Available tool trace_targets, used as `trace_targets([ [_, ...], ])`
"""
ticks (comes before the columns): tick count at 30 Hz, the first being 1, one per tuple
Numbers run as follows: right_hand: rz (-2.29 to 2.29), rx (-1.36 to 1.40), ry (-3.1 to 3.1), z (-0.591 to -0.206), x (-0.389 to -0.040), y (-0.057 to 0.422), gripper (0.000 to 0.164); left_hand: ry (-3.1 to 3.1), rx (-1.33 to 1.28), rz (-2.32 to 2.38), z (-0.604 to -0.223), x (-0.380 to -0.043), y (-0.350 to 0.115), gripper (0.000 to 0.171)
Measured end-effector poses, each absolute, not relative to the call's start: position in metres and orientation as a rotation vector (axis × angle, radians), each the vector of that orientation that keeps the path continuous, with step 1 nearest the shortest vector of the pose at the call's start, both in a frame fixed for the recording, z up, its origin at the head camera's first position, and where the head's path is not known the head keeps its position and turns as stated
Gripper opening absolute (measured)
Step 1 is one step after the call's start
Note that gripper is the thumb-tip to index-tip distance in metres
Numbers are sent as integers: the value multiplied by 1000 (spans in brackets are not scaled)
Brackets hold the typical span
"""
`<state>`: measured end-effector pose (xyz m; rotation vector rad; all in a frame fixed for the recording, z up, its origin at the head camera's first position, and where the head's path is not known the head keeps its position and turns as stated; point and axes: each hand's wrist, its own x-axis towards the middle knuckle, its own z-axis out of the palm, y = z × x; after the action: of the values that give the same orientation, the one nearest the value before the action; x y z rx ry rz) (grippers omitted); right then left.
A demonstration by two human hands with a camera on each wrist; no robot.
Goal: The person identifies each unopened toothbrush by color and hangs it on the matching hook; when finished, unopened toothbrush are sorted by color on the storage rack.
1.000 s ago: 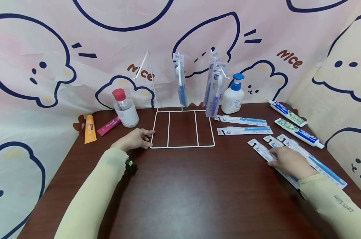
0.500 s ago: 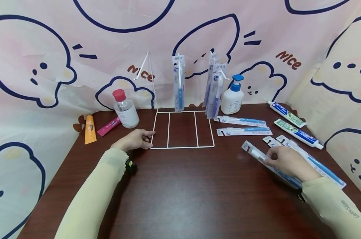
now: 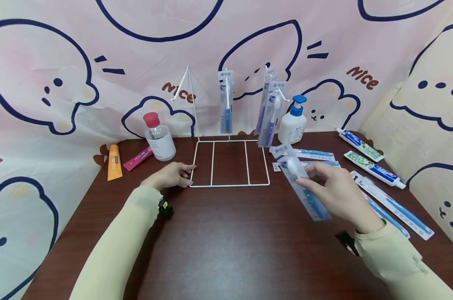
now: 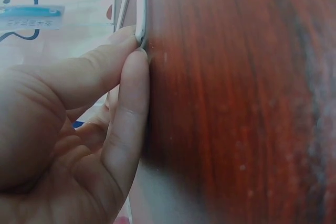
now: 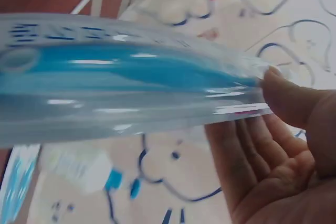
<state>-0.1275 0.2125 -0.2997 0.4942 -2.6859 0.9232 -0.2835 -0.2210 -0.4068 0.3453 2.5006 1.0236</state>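
At the front left corner of a white wire rack (image 3: 230, 185), my left hand (image 3: 169, 175) pinches the wire between thumb and finger; the left wrist view shows this grip close up. My right hand (image 3: 339, 193) holds a packaged toothbrush (image 3: 291, 166) with a blue handle above the table, thumb on one face and fingers behind. Its card end tilts up toward the rack. One blue packaged toothbrush (image 3: 226, 104) hangs from the rack's middle hook. Several others, with a purple toothbrush (image 3: 272, 116) in front, hang at the right. The left hook (image 3: 180, 83) bears nothing.
More packaged toothbrushes (image 3: 395, 206) lie at the right, and others (image 3: 316, 155) lie beyond the right hand. Toothpaste tubes (image 3: 374, 168) lie along the right wall. A pump bottle (image 3: 292, 127) stands behind. Left are a red-capped bottle (image 3: 160, 141), an orange tube (image 3: 114, 162) and a pink tube (image 3: 137, 158).
My right hand has picked up a packaged toothbrush from the right-hand group and carried it left and up toward the rack. The left hand has stayed at the rack's corner.
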Motion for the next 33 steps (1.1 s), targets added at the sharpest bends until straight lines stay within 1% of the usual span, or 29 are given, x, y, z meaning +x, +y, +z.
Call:
trace_targets([
  [10,1265,657,-2462,-281,-145,148,20,2492,360,1031,-406,-282,-220,67],
  [17,1454,681,-2402,-274,-167,116,20,2493,353,1029,-406,-284,-221,67],
  [24,1577,662,-2378,-271,-191,96,23,2501,347,1019,-407,-284,-222,67],
  [33,1540,589,-2399,-274,-213,84,22,2482,356,1027,-407,-284,-223,65],
])
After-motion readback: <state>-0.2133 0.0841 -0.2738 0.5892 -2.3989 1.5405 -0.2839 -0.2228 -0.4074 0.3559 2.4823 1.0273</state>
